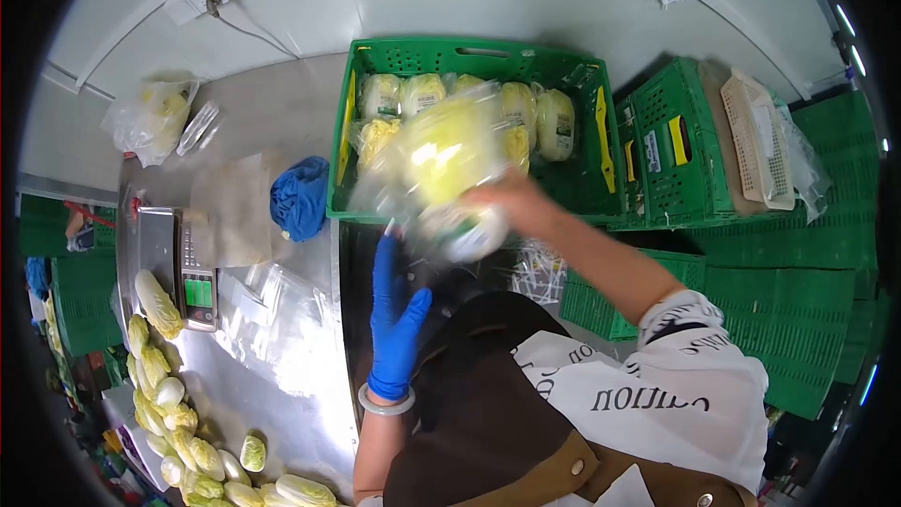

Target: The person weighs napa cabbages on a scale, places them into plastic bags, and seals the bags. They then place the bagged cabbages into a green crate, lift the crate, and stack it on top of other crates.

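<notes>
My bare right hand (507, 202) grips a bagged napa cabbage (446, 155), pale yellow in clear plastic and blurred by motion. It overlaps the front of a green crate (479, 50) that holds several wrapped cabbages (556, 122). Below the bag's left end is my left hand (394, 333) in a blue glove, thumb and fingers apart, its fingertips close to the loose plastic. A pale bracelet circles the left wrist.
On the steel table (310, 84) stand a scale (192, 263), a blue cloth bundle (300, 197) and flat plastic bags (277, 319). Small unwrapped cabbages (192, 446) are piled at lower left. More green crates (690, 145) stand at right.
</notes>
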Action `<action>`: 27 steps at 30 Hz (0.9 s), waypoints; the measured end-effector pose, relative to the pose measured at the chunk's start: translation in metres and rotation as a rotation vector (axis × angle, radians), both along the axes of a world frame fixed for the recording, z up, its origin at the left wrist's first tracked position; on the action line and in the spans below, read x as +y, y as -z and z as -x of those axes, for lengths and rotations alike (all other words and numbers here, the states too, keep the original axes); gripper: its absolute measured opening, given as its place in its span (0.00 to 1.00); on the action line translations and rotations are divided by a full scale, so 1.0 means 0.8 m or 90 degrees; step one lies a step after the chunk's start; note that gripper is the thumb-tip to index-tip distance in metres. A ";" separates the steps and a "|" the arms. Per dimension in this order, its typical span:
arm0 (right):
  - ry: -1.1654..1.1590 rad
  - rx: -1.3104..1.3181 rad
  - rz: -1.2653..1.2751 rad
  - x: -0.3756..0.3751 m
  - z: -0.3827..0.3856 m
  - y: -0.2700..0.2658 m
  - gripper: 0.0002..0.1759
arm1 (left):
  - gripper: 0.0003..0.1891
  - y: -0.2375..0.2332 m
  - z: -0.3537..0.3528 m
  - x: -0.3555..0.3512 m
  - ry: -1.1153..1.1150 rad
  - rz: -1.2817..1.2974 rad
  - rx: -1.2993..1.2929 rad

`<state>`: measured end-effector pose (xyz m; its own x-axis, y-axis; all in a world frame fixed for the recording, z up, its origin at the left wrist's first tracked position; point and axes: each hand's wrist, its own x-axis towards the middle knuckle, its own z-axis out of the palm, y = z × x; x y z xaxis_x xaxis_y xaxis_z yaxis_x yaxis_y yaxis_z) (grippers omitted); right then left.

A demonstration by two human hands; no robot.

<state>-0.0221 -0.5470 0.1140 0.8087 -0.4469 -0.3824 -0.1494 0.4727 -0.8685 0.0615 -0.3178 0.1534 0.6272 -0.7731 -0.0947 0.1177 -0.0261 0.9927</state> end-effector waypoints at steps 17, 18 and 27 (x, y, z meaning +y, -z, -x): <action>-0.039 0.412 0.005 -0.218 0.182 0.277 0.53 | 0.22 0.214 -0.055 0.306 -0.413 -0.314 0.172; -0.046 0.573 0.201 -0.209 0.169 0.258 0.56 | 0.19 0.230 -0.061 0.316 -0.470 -0.323 0.099; -0.191 0.179 0.951 -0.016 -0.081 0.072 0.09 | 0.25 0.300 -0.108 0.312 -0.316 -0.721 -0.495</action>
<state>0.0424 -0.5598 0.0563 0.9165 -0.3876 0.0990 -0.3105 -0.8452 -0.4350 0.1479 -0.0686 -0.0863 0.9776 -0.2104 -0.0119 -0.1983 -0.9376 0.2856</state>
